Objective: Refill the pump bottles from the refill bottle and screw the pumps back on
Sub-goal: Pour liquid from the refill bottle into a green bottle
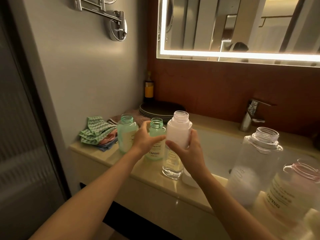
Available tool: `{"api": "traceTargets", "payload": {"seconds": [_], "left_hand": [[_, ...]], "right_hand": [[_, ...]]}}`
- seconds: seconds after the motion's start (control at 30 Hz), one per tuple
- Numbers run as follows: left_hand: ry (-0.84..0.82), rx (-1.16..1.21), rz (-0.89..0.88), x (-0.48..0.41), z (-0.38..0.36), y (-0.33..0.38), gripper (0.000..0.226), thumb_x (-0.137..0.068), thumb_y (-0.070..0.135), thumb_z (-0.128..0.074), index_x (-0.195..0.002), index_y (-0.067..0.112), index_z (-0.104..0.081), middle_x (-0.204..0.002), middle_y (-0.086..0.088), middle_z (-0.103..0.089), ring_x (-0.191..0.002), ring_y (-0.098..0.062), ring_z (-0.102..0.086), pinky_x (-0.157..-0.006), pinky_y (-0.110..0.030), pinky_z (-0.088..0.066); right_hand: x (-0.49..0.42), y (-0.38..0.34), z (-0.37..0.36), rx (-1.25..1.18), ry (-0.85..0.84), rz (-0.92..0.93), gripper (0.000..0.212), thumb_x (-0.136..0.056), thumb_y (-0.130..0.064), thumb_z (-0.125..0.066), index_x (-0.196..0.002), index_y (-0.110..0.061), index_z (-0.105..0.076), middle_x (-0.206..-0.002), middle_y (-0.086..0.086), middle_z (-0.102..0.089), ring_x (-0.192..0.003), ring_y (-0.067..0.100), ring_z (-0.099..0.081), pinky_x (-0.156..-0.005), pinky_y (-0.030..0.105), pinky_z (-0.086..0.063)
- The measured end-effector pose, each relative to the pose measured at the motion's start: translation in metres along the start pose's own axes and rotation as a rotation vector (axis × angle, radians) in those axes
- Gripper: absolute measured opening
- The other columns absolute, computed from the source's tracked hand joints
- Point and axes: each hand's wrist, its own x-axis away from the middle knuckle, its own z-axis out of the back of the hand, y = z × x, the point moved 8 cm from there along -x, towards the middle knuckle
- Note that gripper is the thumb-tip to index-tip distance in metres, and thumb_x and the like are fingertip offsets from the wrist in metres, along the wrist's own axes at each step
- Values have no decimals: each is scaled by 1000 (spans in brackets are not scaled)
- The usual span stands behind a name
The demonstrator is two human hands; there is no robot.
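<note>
the right hand [187, 153] grips the clear bottle [176, 134] at the middle of the frame. its thumb lies across the front and its fingers [193, 135] curl round the right side, just below the shoulder. the bottle stands upright on the counter [107, 154] with its threaded neck open, milky above and clear at the base. the lettering running down it is partly hidden by the hand and i cannot read it.

just left of it, touching or nearly so, stands a green bottle [155, 153], neck open. the left hand [144, 139] lies over its front, thumb raised beside the neck and fingers stretched towards the clear bottle. whether it grips i cannot tell. below the hand the label reads "yaping".

a second green bottle [127, 135] stands further left, its label mostly turned away. at the lower right are a large clear bottle [256, 163] and a pink-rimmed bottle [294, 193], both open, the latter also marked "yaping".

folded cloths [97, 132] lie at the counter's left end, dark plates [161, 110] behind, and a tap [251, 116] at the right.
</note>
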Motion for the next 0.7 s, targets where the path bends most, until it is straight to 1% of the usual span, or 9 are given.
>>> {"api": "traceTargets", "payload": {"seconds": [0.03, 0.1, 0.2, 0.27, 0.4, 0.5, 0.6, 0.7], "left_hand": [[9, -11, -4, 5, 5, 0, 84, -67, 30, -80, -136, 13, -36, -132, -9, -52, -120, -25, -49, -99, -37, -42], [37, -39, -4, 17, 16, 1, 86, -69, 32, -80, -138, 12, -33, -136, -8, -47, -125, -25, -44, -95, -30, -39], [70, -53, -14, 32, 30, 0, 87, -69, 32, -79, -139, 13, -32, -139, -10, -44, -125, -22, -43, -93, -29, -38], [88, -46, -23, 43, 37, -1, 88, -69, 32, -79, -140, 13, -32, -139, -9, -44, -125, -21, -42, -93, -28, -38], [120, -47, -13, 53, 42, -1, 88, -69, 32, -79, -141, 13, -31, -141, -10, -43, -126, -22, -42, -97, -32, -39], [130, -36, -11, 54, 41, 1, 88, -69, 31, -79, -140, 13, -32, -140, -10, -43, -126, -21, -43, -100, -35, -41], [148, -50, -14, 55, 40, 1, 86, -69, 32, -79, -139, 13, -34, -138, -9, -45, -124, -21, -45, -97, -33, -41], [190, -79, -22, 56, 39, 1, 83, -70, 33, -79, -138, 13, -36, -135, -10, -49, -121, -22, -48, -93, -30, -41]], "right_hand": [[0, 0, -1, 0, -3, 1, 67, -69, -31, -78, -122, -18, -39, -113, -2, -52, -100, 16, -57, -77, 32, -56], [0, -1, -2, -2, -12, 4, 67, -70, -32, -78, -122, -19, -38, -114, -1, -52, -99, 16, -57, -75, 29, -56], [-1, 0, -4, 7, -18, 10, 63, -70, -33, -77, -117, -25, -36, -115, 0, -51, -98, 16, -56, -73, 27, -55], [-1, 0, -4, 12, -16, 9, 62, -70, -33, -77, -115, -26, -35, -114, 1, -51, -98, 18, -56, -74, 29, -55], [-6, -3, -6, 16, -41, -2, 62, -71, -31, -77, -116, -21, -37, -112, 1, -51, -98, 19, -57, -72, 29, -55], [-14, -6, -11, 31, -64, -21, 66, -69, -29, -79, -121, -17, -40, -109, 1, -53, -96, 18, -56, -68, 25, -50], [-24, -14, -16, 90, -64, 12, 67, -68, -26, -80, -121, -14, -41, -107, 0, -52, -96, 19, -54, -63, 21, -45], [-34, -22, -13, 140, -33, 37, 67, -69, -25, -80, -121, -12, -40, -106, -1, -48, -95, 18, -49, -68, 26, -44]]}}
